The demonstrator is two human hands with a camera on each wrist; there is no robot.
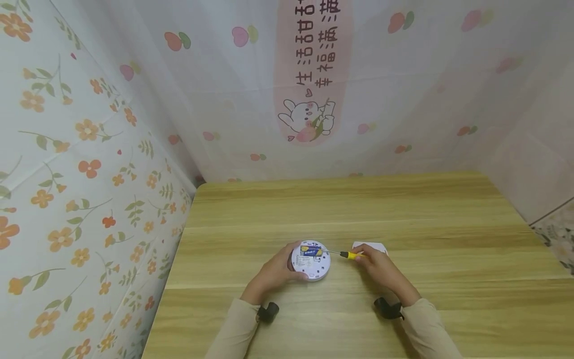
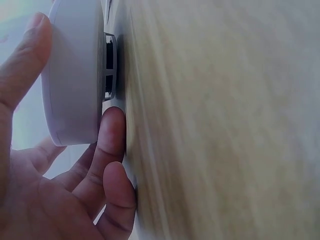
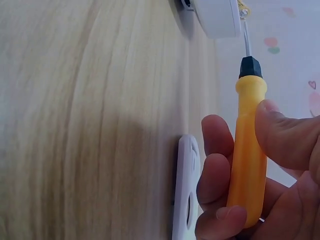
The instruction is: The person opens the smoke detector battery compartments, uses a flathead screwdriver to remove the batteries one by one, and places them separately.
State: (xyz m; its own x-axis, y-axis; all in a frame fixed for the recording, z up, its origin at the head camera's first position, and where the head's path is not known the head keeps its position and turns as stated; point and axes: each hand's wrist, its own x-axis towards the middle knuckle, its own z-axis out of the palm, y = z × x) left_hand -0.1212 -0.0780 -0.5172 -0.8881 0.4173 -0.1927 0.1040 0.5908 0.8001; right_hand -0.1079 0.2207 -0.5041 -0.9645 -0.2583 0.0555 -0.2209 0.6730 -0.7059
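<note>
A round white smoke detector (image 1: 319, 270) lies back side up on the wooden table, and batteries (image 1: 311, 252) with blue and yellow wrapping sit in its compartment. My left hand (image 1: 277, 269) grips the detector's left side, thumb at the near rim and fingers round the far side. In the left wrist view, some fingers reach beneath the white body (image 2: 75, 75), beside its slotted vent. My right hand (image 1: 378, 267) holds a screwdriver (image 3: 248, 155) by its yellow handle. The metal shaft points left, its tip at the right end of the batteries.
A flat white plate (image 1: 378, 246) lies on the table (image 1: 251, 209) just behind my right hand. Printed curtains (image 1: 215, 119) hang behind the table and along its left side. Black wrist cameras (image 1: 387, 308) sit at both cuffs.
</note>
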